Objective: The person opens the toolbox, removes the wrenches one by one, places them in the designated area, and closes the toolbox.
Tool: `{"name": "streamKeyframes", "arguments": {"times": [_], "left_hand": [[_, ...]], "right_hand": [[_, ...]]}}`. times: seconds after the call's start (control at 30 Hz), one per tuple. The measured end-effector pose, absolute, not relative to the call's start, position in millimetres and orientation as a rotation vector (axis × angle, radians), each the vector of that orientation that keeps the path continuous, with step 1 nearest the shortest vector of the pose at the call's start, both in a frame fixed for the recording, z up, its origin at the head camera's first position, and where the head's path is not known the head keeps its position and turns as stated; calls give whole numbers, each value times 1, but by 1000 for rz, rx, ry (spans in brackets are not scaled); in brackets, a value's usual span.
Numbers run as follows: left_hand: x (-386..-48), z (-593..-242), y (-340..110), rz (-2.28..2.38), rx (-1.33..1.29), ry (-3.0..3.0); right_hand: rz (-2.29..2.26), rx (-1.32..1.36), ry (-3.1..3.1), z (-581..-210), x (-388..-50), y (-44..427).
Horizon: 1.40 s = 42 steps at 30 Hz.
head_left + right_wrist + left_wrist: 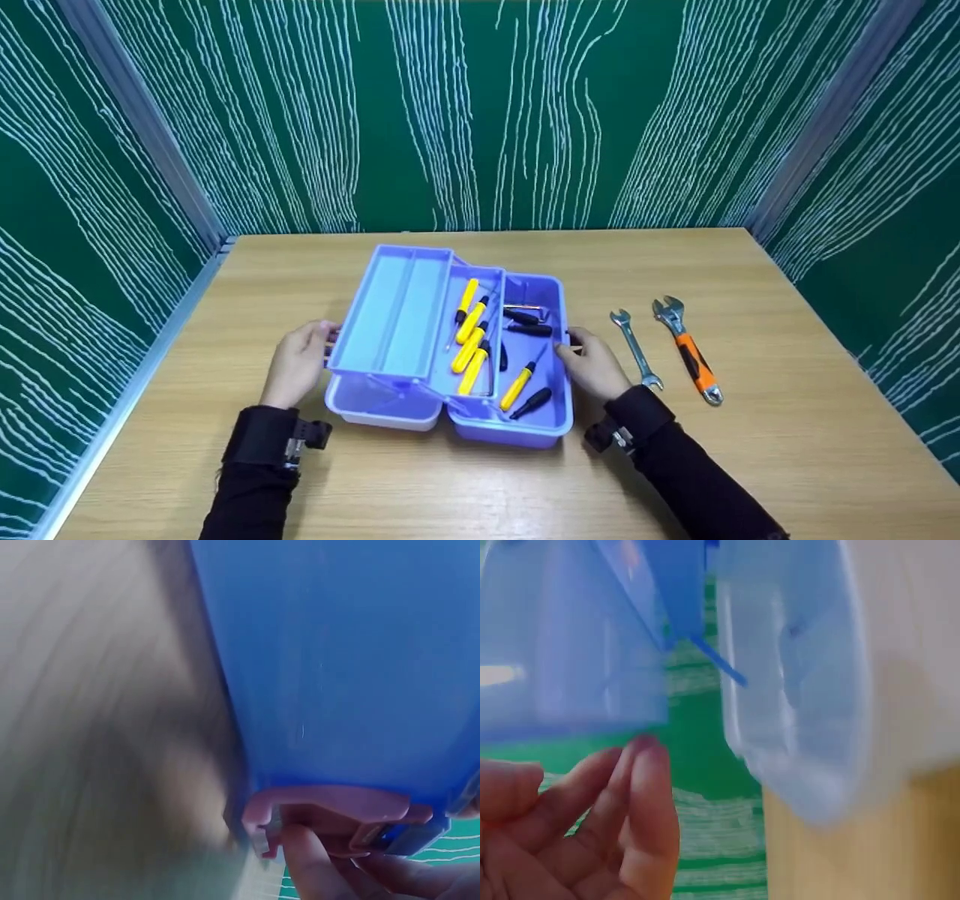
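A purple fold-out toolbox (510,433) stands spread on the table, its light-blue compartment tray (394,311) raised on the left. My left hand (294,360) is at that tray's left edge; in the left wrist view its fingertips (646,754) are at the edge, thumb apart, contact unclear. On the right side, my right hand (596,367) grips the box wall, thumb at the rim and fingers at the pink latch (337,802). Yellow-handled screwdrivers (471,349) lie in the middle tray. The right bin holds another yellow screwdriver (517,386) and black-handled tools (532,403).
Right of the box lie an open-ended wrench (636,349) and an orange-handled adjustable wrench (694,356). The wooden table (405,495) is bordered by green panels (525,112) with white wavy lines at the back and sides.
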<state>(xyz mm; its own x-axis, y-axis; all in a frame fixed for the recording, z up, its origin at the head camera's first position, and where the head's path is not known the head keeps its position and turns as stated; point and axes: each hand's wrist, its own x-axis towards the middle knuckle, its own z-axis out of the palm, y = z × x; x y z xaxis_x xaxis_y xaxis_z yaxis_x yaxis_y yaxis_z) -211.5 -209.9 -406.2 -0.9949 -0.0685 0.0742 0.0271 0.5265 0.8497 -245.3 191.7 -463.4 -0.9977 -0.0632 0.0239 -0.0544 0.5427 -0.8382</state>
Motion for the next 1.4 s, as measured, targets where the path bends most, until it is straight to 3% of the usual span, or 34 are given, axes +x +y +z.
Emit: {"name": "streamKeyframes", "arguments": {"times": [0.17,0.5,1.07,1.4], "left_hand": [[-216,-420,-220,-1397,38,-2764],[-214,-457,-212,-1287,-244,-2786],[-216,-450,-211,-1302,-176,-2782],[-221,-432,-217,-1771,170,-2811]], "right_hand": [[-1479,-113,2764,-463,-244,191],[-1537,-120,2750,-468,-240,188],[-1571,-78,2777,-469,-240,186],[-1580,-75,2778,-472,-241,186]]}}
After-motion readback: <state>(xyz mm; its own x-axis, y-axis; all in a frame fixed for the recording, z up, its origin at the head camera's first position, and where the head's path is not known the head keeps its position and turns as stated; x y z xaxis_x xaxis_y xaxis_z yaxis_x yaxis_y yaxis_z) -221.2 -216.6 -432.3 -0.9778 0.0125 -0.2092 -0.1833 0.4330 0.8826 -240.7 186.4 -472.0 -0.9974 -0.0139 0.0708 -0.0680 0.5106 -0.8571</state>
